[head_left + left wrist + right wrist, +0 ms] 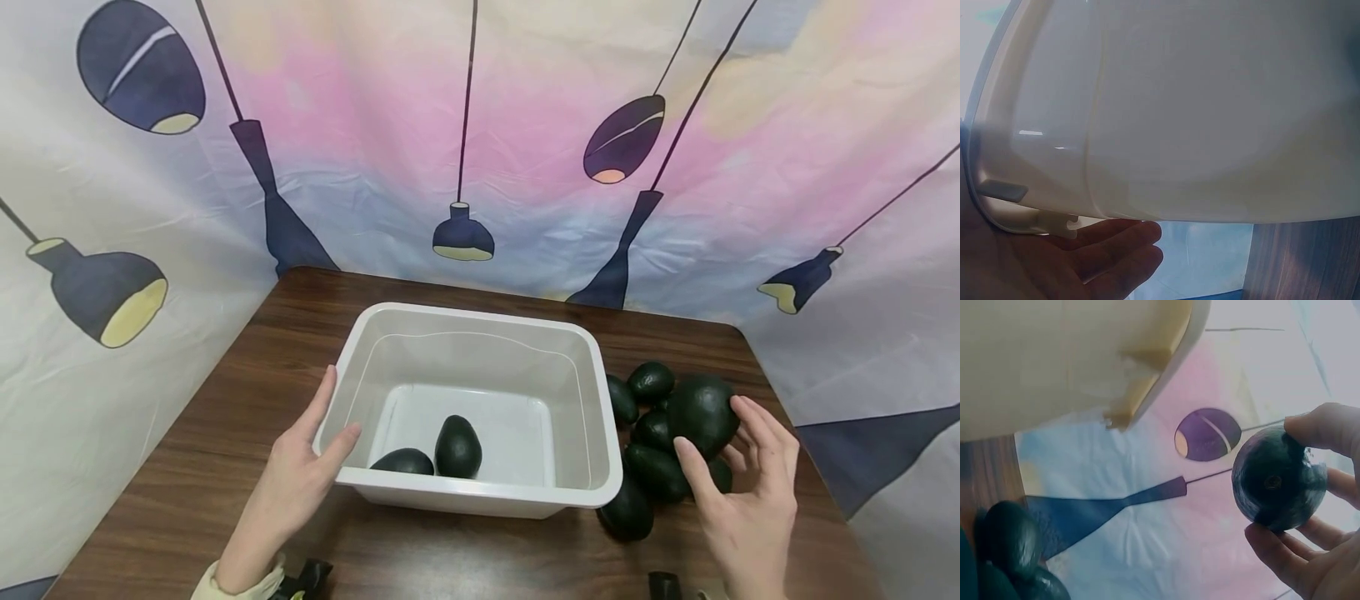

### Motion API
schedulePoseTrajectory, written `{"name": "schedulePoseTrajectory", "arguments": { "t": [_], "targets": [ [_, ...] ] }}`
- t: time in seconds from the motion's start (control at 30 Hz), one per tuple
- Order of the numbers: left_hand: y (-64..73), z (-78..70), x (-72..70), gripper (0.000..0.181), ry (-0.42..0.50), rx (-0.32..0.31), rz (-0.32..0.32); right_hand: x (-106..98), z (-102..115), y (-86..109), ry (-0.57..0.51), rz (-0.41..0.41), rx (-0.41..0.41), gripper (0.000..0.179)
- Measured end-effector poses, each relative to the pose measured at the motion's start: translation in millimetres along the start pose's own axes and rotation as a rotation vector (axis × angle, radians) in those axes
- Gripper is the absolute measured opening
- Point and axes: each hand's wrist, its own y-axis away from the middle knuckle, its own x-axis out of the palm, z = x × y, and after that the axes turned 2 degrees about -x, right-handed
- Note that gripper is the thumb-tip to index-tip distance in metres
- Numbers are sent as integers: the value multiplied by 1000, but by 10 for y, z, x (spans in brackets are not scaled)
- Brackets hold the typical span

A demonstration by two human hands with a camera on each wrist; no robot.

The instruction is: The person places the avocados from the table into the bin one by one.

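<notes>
On counter (450,550), head view: one off-white bin (480,497), two loose avocados (458,447) inside, both by near wall, one part-hidden behind near rim. Only view of bin interior. At bin's right side, one heap of avocados (658,473), six countable; cannot tell if more underneath. Left hand (298,467) at bin's left near corner, thumb over rim, fingers outside, gripping rim. Right hand (753,508) gripping one more avocado (702,417) over heap, between thumb and fingers. Countable total: nine avocados, one bin, two hands. Behind: one printed backdrop (375,100), seven lamp drawings (463,242).

From left wrist: bin's outer wall across most of frame. Three fingers visible below rim on outside, slightly bent, hidden from head view. Strips of backdrop and counter along lower edge.

From right wrist: held avocado well apart from heap, gap not readable from head view. One small round mark (1272,482) on its skin, also only here. Two lamp drawings, part of bin at upper left, bit of counter at left. Heap at lower left, at least three avocados, cut by frame edge.
</notes>
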Motion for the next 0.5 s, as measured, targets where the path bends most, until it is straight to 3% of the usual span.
{"name": "schedulePoseTrajectory", "arguments": {
  "t": [0.33, 0.5],
  "targets": [
    [-3, -3, -1, 69, 4, -23, 8, 98, 146, 1, -151, 18, -99, 75],
    [-1, 1, -3, 69, 8, -27, 11, 168, 354, -1, -204, 53, -173, 72]
  ]
}}
